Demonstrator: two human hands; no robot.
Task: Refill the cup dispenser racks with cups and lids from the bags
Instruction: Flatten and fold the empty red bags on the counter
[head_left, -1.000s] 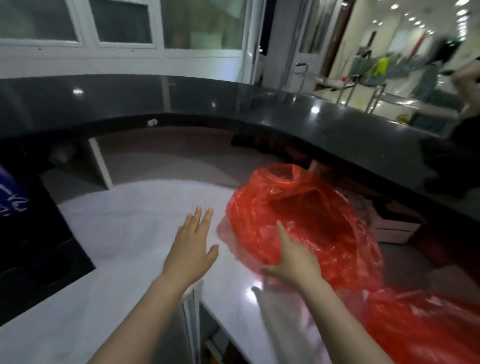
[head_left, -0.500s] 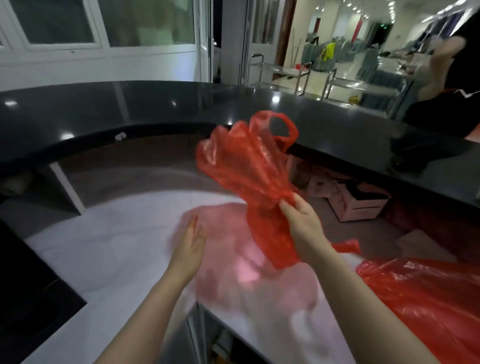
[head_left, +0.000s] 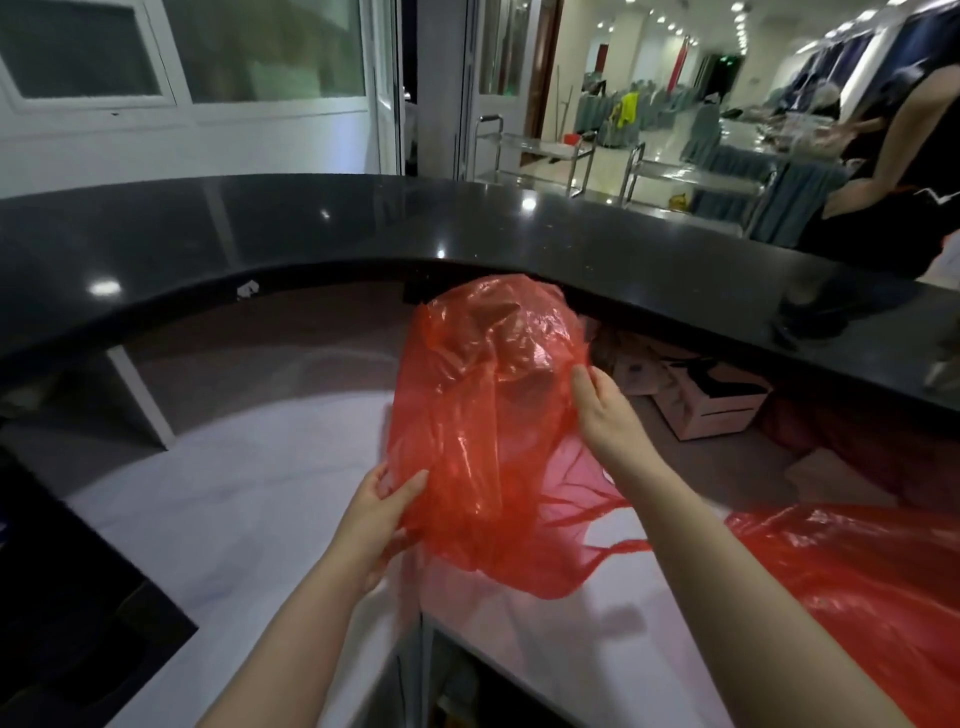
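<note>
The thin translucent red plastic bag (head_left: 483, 415) hangs upright above the white marble worktop (head_left: 208, 519), long axis near vertical, between both hands. The left hand (head_left: 382, 512) pinches its lower left edge; the right hand (head_left: 602, 410) grips its upper right side. A second red plastic bag (head_left: 857, 597) lies to the right, nearer the right hand.

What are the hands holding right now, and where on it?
Both hold the thin red plastic bag: left hand grips its lower left edge, right hand pinches its right side higher up.
</note>
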